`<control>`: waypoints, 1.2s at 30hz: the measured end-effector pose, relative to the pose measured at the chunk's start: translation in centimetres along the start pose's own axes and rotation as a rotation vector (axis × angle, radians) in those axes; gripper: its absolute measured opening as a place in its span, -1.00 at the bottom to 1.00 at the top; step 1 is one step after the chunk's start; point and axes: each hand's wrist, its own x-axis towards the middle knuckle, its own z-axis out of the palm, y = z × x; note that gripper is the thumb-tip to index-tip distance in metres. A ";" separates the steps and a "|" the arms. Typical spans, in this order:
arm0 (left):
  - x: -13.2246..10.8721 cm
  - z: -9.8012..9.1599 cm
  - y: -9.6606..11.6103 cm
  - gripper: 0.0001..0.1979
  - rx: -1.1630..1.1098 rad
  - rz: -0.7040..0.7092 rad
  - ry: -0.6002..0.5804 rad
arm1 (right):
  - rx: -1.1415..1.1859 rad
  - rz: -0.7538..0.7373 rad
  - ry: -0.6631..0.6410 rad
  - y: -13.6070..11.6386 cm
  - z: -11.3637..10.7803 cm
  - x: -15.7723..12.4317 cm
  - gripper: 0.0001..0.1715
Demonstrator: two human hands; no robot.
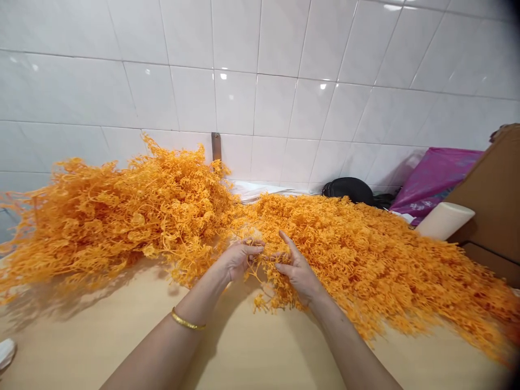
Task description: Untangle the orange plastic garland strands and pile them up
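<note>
Two heaps of orange, frilly artificial foliage lie on the table: a taller left heap and a lower, wider right heap. Between them, my left hand, with a gold bangle at its wrist, pinches an orange foliage sprig by its thin stems. My right hand is beside the sprig at the edge of the right heap. Its thumb and index finger are stretched apart, and orange strands show between them. The other right fingers are partly hidden.
A pale tabletop runs along a white tiled wall. Behind the right heap are a black rounded object, a purple bag, a cream cylinder and a cardboard box. A white object lies at the left edge.
</note>
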 end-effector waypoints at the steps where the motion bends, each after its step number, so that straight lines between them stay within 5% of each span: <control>1: 0.2 -0.1 -0.2 -0.88 0.007 -0.008 0.021 | 0.005 0.027 -0.011 0.0 -0.1 0.0 -0.16; 6: 0.8 -0.7 -0.6 -0.93 0.119 -0.032 -0.022 | 0.033 0.086 -0.084 0.2 -0.7 0.4 -0.60; 10: 0.6 -1.0 -0.2 -0.80 0.185 -0.059 -0.014 | 0.043 0.023 -0.035 0.3 -0.8 0.7 -0.72; 17: 0.2 -1.2 0.4 -0.76 0.166 -0.068 -0.055 | 0.003 0.059 -0.044 0.4 -1.2 0.8 -0.82; 27: 0.5 -2.0 0.2 -0.66 0.182 0.132 -0.151 | 0.029 0.135 -0.150 0.2 -1.1 0.7 -0.76; 36: 0.5 -1.7 0.6 -0.67 0.155 0.043 0.027 | 0.078 0.151 0.065 1.4 -1.9 1.5 -0.68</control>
